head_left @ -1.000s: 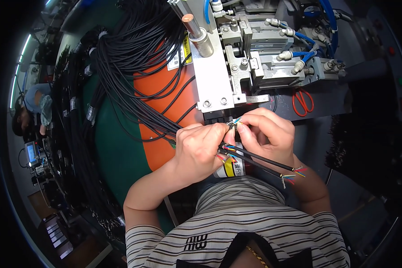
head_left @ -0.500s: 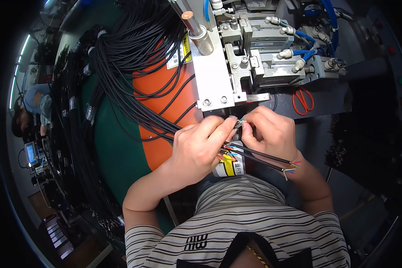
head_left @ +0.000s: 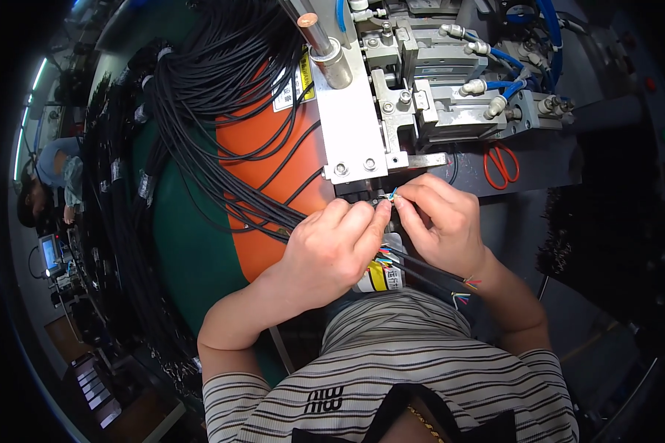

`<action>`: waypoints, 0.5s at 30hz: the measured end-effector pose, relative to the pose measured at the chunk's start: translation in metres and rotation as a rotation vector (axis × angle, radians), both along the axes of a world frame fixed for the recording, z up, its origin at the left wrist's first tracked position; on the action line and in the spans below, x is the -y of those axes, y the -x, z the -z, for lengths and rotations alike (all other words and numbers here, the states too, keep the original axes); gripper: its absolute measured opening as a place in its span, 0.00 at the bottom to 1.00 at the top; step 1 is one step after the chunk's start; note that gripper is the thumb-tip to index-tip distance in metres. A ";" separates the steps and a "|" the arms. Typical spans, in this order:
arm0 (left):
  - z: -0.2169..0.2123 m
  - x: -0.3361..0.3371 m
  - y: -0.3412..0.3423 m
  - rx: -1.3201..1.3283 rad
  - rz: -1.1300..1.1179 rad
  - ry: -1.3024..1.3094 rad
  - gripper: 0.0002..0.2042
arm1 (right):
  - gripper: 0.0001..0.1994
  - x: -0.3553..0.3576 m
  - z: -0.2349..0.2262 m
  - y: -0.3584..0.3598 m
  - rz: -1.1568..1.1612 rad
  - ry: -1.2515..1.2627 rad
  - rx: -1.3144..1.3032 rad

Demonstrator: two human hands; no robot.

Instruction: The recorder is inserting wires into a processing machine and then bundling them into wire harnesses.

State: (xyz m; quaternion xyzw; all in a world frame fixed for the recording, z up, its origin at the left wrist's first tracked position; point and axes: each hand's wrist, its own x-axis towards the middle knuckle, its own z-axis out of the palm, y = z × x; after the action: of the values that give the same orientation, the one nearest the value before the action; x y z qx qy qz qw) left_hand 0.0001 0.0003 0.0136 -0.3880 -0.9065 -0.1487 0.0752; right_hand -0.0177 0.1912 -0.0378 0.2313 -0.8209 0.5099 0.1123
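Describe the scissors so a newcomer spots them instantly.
Start at the grey metal machine at top centre. Just below its right end, on the dark bench beyond the right hand, lie the scissors. Their red loop handles are unlike anything around them.

Tight in front: my left hand (head_left: 332, 255) and right hand (head_left: 440, 225) sit right under the metal fixture (head_left: 362, 140), its bracket edge just above my fingertips. Left side blocked by the black cable bundle (head_left: 199, 111) draped over the orange pad (head_left: 262, 155). Red scissors (head_left: 501, 164) lie right of the fixture. Dark counter (head_left: 561, 244) to my right is open.
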 end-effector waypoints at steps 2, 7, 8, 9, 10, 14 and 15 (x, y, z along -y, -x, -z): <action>-0.002 -0.003 -0.001 0.000 -0.002 0.017 0.20 | 0.04 0.000 0.001 0.000 0.007 -0.017 -0.030; -0.003 -0.004 -0.004 0.056 -0.049 0.038 0.24 | 0.05 0.001 -0.001 -0.001 0.016 -0.061 -0.066; 0.000 -0.002 -0.005 0.063 -0.046 0.014 0.24 | 0.05 0.002 -0.002 -0.002 0.014 -0.066 -0.054; 0.001 0.000 -0.004 0.069 -0.043 -0.010 0.24 | 0.05 0.002 -0.002 -0.003 0.014 -0.065 -0.054; 0.000 0.001 -0.004 0.069 -0.043 -0.009 0.24 | 0.05 0.002 -0.002 -0.004 0.022 -0.060 -0.056; 0.001 0.003 -0.004 0.114 -0.023 -0.030 0.24 | 0.05 0.003 0.002 -0.009 0.043 -0.052 -0.071; 0.002 0.003 -0.005 0.119 -0.022 -0.035 0.24 | 0.05 0.003 0.003 -0.010 0.047 -0.054 -0.083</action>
State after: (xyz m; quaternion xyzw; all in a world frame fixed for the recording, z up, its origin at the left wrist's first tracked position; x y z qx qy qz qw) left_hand 0.0051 -0.0026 0.0119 -0.3671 -0.9108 -0.1864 0.0295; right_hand -0.0077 0.1878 -0.0410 0.2357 -0.8342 0.4749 0.1520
